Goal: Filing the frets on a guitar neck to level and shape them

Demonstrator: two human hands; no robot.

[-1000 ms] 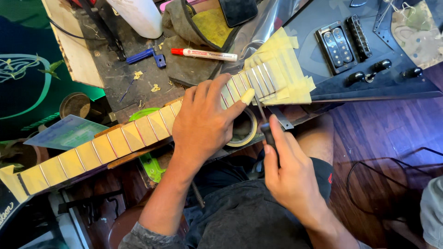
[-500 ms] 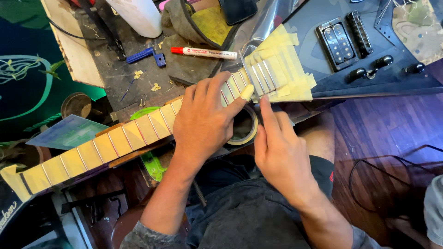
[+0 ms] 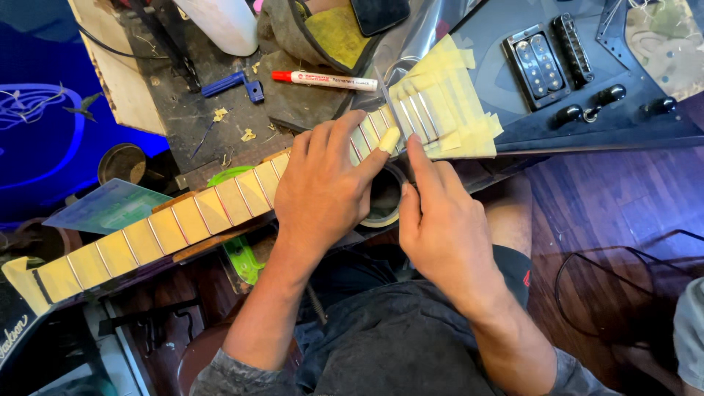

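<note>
A black electric guitar (image 3: 528,121) lies across my lap and a workbench. Its neck (image 3: 183,220) has yellow masking tape between the frets. My left hand (image 3: 323,187) rests flat over the neck's upper frets with fingers spread, a scrap of tape stuck on the thumb tip. Just to its right, my right hand (image 3: 440,220) has its index finger stretched along a thin metal blade tool (image 3: 387,99), which lies against a taped fret near the body. A roll of masking tape (image 3: 381,216) sits under the neck between both hands.
A red-capped white marker (image 3: 326,79), a small blue tool (image 3: 231,83), a white bottle (image 3: 220,22) and a dark phone (image 3: 378,13) lie on the dirty bench behind the neck. A black cable (image 3: 609,286) loops on the wooden floor at right.
My right hand has moved up from below the neck to the taped frets, and the tool's dark handle is now hidden under it. The left hand has stayed on the neck.
</note>
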